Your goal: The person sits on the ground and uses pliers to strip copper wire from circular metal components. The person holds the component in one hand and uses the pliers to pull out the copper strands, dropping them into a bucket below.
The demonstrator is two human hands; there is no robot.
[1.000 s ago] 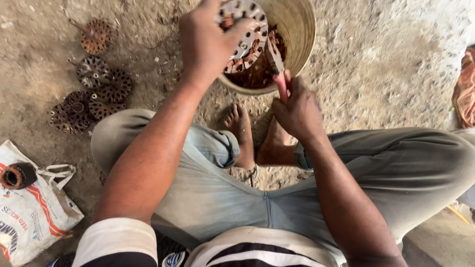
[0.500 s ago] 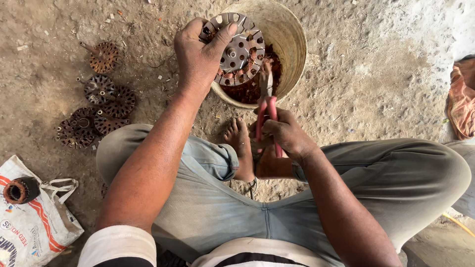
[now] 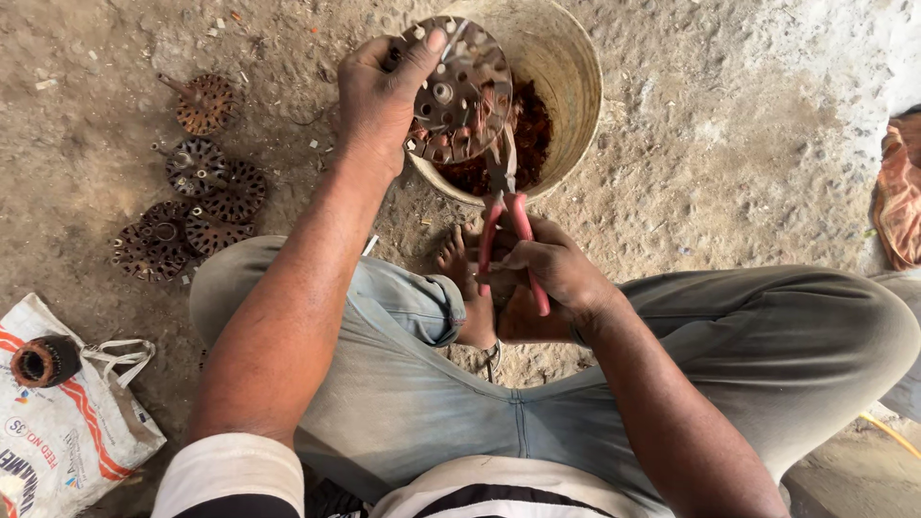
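My left hand [image 3: 379, 91] grips a round perforated metal motor core [image 3: 459, 88] and holds it tilted over a cream plastic bucket [image 3: 566, 72]. Reddish copper wire scraps [image 3: 523, 144] lie inside the bucket. My right hand [image 3: 552, 273] is closed around the red handles of a pair of pliers [image 3: 504, 206]. The plier jaws point up and touch the lower edge of the core. I sit on the ground with my legs bent, and my bare feet [image 3: 470, 278] rest just in front of the bucket.
Several stripped rusty motor cores [image 3: 187, 206] lie on the dirt ground at the left. A white printed sack [image 3: 62, 432] with a dark coil [image 3: 38, 362] on it is at the lower left. Orange cloth [image 3: 902, 192] shows at the right edge.
My right hand with the pliers has dropped lower toward my feet. The left hand and core have shifted slightly down and left over the bucket.
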